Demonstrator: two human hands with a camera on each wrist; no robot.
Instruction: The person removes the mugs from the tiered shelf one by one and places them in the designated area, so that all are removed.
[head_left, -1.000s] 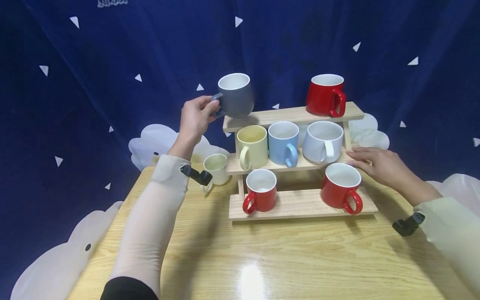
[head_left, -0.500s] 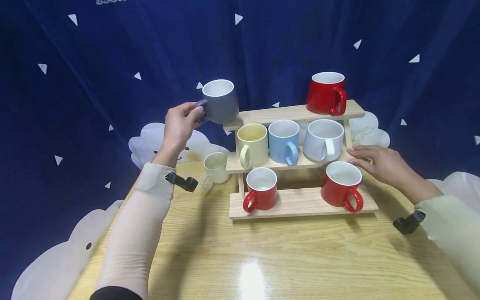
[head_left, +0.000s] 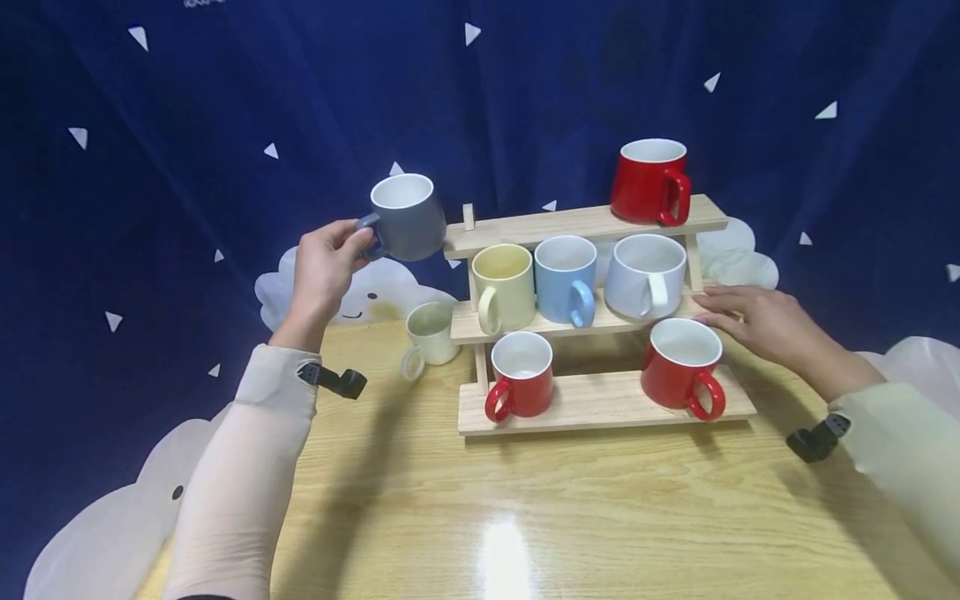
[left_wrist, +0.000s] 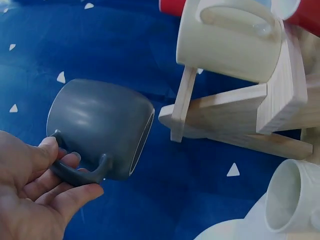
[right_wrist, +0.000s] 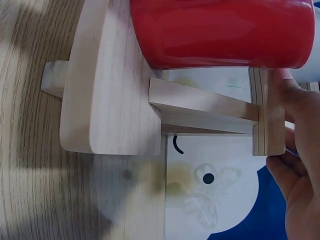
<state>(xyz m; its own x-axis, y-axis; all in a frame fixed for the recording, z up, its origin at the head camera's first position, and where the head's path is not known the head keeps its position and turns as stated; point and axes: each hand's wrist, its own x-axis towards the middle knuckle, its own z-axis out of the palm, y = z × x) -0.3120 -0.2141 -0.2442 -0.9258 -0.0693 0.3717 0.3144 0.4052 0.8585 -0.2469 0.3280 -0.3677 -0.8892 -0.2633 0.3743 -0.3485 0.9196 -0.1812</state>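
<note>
My left hand [head_left: 324, 265] pinches the handle of a grey mug [head_left: 408, 221], white inside, holding it in the air just left of the top board. In the left wrist view the grey mug [left_wrist: 102, 127] appears on its side, thumb and fingers around its handle. My right hand [head_left: 761, 325] holds the right end of the middle board of a three-tier wooden mug rack [head_left: 577, 223]. Seen from the right wrist, that hand [right_wrist: 305, 135] has thumb and fingers about the board's end; a red mug [right_wrist: 222, 32] hides part of it.
A red mug [head_left: 648, 183] stands on the top tier. The middle tier bears a yellow mug [head_left: 513, 292], a light blue mug [head_left: 564, 283] and a white mug [head_left: 637, 271]. Two red mugs stand on the bottom tier. A pale cup [head_left: 432, 333] sits left of the rack.
My left hand has carried the grey mug leftward and somewhat lower, from over the left end of the top board to beside it. My right hand stays at the rack.
</note>
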